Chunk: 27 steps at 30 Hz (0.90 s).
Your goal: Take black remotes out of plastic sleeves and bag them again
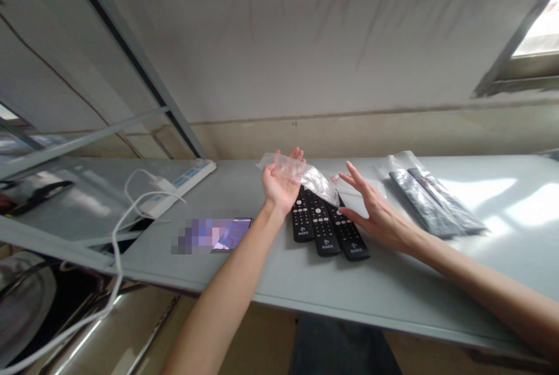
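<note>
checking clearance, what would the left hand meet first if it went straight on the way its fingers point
From the left hand, probably the pale lower wall behind the table; depth is unclear.

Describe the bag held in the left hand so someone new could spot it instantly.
On the long grey table, find the three black remotes lying side by side. Over their far ends, the clear plastic bag is held in the left hand. Unlike the bagged dark items lying at right, this bag is handheld.
</note>
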Tool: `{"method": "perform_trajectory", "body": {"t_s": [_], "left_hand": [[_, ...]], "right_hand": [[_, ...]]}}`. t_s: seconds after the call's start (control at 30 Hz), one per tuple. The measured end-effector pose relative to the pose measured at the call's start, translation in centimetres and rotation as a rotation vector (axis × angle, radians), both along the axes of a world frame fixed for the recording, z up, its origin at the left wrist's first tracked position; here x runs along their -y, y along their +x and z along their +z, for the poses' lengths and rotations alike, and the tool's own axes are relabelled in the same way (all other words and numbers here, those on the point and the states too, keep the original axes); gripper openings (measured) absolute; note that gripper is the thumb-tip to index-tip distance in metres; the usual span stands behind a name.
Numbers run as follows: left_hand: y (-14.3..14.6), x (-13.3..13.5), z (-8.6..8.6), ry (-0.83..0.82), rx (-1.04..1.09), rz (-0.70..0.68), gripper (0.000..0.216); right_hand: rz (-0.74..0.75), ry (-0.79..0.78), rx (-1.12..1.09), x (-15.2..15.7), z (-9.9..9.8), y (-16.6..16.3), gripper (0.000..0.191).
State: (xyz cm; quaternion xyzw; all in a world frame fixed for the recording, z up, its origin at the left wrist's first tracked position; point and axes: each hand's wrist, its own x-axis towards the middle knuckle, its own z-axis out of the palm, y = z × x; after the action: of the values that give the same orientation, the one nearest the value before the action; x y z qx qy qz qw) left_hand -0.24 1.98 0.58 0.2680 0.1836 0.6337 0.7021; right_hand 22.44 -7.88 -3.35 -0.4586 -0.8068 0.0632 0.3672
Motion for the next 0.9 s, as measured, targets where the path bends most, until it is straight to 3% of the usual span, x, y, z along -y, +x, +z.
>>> {"method": "perform_trajectory", "body": {"t_s": [0.1,0.2,0.43,0.6,0.73,0.9], "left_hand": [[-0.1,-0.4,-0.3,-0.031,-0.011,0.051,0.042],[0.3,0.0,-0.1,-0.018,-0.025,0.005,0.049],[1.0,0.5,0.0,0.053,-0.138,-0.04,0.094],[1.0,0.1,-0.4,0.031,-0.117,-0.025,0.101],[0.5,-0.3,-0.6,-0.012,-0.08,0.043,0.095],[-0.4,-1.3,-1.0,-0.105,-0.023,0.165,0.058]], "right_hand": [[0.036,-0.011,0.02,-0.3,-0.3,0.1,0.094],[0.061,-0.03,0.047,-0.6,-0.5,0.3,0.077],[0.089,0.041,0.009,-1.0,-0.4,0.6,0.023],[-0.043,0.201,-0.113,-0.9,0.9,0.7,0.019],[-0.108,0.337,-0.14,-0.2,1.9,0.5,0.021],[-0.173,0.424,-0.195,0.3,2.4,0.6,0.026]]}}
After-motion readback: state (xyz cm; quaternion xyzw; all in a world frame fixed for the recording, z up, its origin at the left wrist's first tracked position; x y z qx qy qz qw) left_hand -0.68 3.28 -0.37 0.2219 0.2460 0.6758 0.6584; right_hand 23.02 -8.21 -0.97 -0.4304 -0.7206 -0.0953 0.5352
